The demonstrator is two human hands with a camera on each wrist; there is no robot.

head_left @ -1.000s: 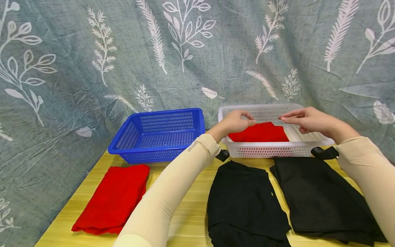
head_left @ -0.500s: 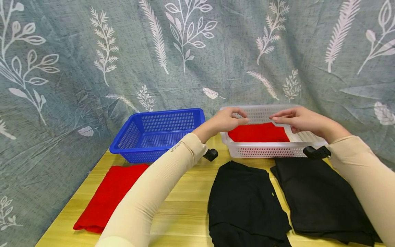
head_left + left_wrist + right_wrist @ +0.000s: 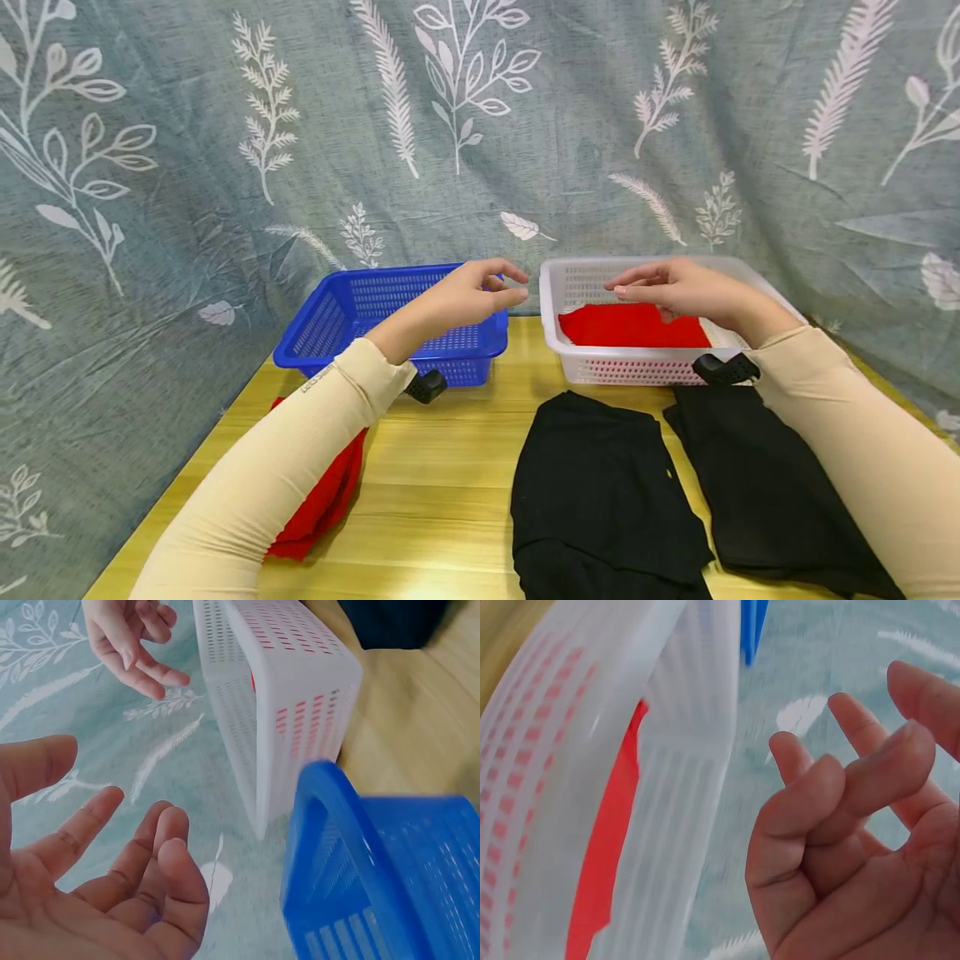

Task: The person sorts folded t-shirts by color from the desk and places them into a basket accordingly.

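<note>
My left hand (image 3: 480, 293) hovers over the right part of the blue basket (image 3: 491, 346), its fingers loosely bent and nothing in them. Above the white basket (image 3: 600, 364) is my right hand (image 3: 686, 292), also holding nothing, fingers relaxed. Inside that white basket lies a folded red cloth (image 3: 633, 325), partly covered by the right hand in the head view. The left wrist view shows the empty left palm (image 3: 97, 907) beside the rims of both baskets. In the right wrist view the bare right fingers (image 3: 780, 847) are apart from the white wall.
Another red folded cloth (image 3: 322, 500) lies at the left of the wooden table (image 3: 427, 500), half behind the left sleeve. Two black folded cloths lie at the front: one in the middle (image 3: 600, 483), one (image 3: 772, 500) partly under the right sleeve. A patterned curtain (image 3: 450, 208) hangs behind.
Both hands have moved left; the left hand has gone from over the white basket to over the blue one. The red cloth in the white basket stays where it was.
</note>
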